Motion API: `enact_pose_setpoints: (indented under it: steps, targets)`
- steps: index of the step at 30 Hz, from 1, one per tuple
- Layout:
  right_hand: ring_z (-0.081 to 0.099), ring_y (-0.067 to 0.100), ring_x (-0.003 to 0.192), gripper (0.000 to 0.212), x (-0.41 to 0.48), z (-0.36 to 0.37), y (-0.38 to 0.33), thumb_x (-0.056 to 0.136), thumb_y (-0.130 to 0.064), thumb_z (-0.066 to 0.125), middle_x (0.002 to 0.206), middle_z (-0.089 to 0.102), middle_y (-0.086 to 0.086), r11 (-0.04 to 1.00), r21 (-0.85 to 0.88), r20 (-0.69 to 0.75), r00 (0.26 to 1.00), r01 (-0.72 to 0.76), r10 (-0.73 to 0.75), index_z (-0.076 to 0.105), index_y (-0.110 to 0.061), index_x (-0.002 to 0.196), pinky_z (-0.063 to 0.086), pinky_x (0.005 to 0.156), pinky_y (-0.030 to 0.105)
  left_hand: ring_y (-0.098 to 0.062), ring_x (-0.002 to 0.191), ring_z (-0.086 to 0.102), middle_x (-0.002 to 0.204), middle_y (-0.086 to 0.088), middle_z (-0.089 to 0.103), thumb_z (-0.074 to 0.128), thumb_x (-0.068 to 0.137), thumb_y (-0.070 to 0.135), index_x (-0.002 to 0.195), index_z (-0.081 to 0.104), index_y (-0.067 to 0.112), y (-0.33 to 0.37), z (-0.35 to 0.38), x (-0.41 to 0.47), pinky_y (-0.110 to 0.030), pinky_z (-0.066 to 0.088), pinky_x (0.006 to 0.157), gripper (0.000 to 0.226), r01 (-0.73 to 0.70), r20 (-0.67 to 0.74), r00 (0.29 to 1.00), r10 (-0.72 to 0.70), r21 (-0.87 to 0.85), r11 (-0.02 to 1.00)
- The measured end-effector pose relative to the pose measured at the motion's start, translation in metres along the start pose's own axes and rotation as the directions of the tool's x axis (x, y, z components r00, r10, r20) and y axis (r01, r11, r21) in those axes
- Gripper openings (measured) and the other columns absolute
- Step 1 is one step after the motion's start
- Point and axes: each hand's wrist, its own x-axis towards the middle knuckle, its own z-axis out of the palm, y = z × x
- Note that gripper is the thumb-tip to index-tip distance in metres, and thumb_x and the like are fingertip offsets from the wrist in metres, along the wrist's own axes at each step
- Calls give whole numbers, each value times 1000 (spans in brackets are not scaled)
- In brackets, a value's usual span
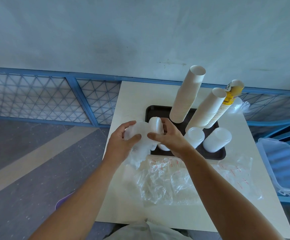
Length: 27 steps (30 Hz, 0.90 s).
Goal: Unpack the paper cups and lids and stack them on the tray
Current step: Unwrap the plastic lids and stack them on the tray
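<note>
A dark tray point(215, 155) lies on the pale table point(134, 94). On it stand two tall stacks of white paper cups point(186, 94) point(206, 110), a stack of yellow-printed cups point(227, 103) and two stacks of white lids point(194, 136) point(217, 139). My left hand point(121, 142) grips a clear plastic sleeve point(137, 134) over the tray's left edge. My right hand point(168, 135) holds a stack of white lids point(155, 125) that sticks out of that sleeve.
Crumpled clear wrappers point(175, 179) with red print lie on the table in front of the tray. A clear plastic bin point(282, 163) sits at the right on blue framing. More plastic point(241, 106) lies behind the cups. A blue mesh fence point(37, 96) runs behind.
</note>
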Motion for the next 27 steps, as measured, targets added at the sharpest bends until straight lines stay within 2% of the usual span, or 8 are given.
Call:
enact_pose_setpoints:
  steps: [2,4,7,9,12,15,20,27]
  targets:
    - [72,22,106,75,5,-4,4,71,-31,90,127,64,9,990,137,0,999,-42,43,52,-21,135,64,82,39,-10,104,72,114,14,72,84,89,18,126,70,41,-2,1,3,-49,66,81,46,0,14,1000,0,-6,1000]
    - [72,27,106,78,12,-8,7,69,-34,90,128,62,12,984,171,-25,998,-59,64,50,-20,134,63,87,48,-15,109,71,116,15,72,85,89,20,124,71,45,-5,0,5,-53,65,84,45,-4,11,1000,4,13,1000]
    - [62,25,115,91,23,-21,6,66,-50,86,131,57,0,982,-174,-167,985,-77,47,44,-26,142,56,96,47,-19,110,70,122,9,71,84,89,23,120,70,50,-9,-4,9,-52,65,84,43,-9,-50,999,12,45,999]
    - [50,23,114,89,31,-29,8,74,-44,84,131,45,-2,904,-418,-213,977,-88,-4,37,-25,147,48,90,39,-18,112,69,126,9,69,82,90,24,118,70,53,-13,-8,12,-50,65,84,41,4,-108,994,1,43,999]
    - [49,31,113,91,44,-33,18,74,-38,87,136,37,8,772,-634,-158,986,-56,-58,36,-16,146,46,86,40,-19,117,67,130,10,66,81,90,26,119,69,53,-18,-10,15,-52,65,84,41,28,-163,986,-25,17,999]
    - [59,44,113,98,58,-24,35,71,-42,90,142,31,16,570,-820,-64,998,-52,-1,35,-12,146,52,92,45,-20,117,68,131,9,67,83,85,34,122,69,52,-21,-8,16,-53,65,83,43,46,-164,986,-38,44,998]
    - [58,41,123,106,76,-13,64,71,-46,91,152,27,17,331,-943,12,995,-22,99,30,-15,152,54,100,43,-20,116,69,126,10,69,79,71,52,117,67,60,-26,-3,18,-53,64,87,48,49,-129,991,-37,86,995]
    - [52,39,129,104,93,-10,89,72,-42,92,148,34,16,262,-964,-2,980,-55,200,30,-14,152,50,105,44,-5,125,61,129,25,66,78,77,45,118,67,60,-32,2,22,-45,59,101,45,44,-91,995,-30,151,988]
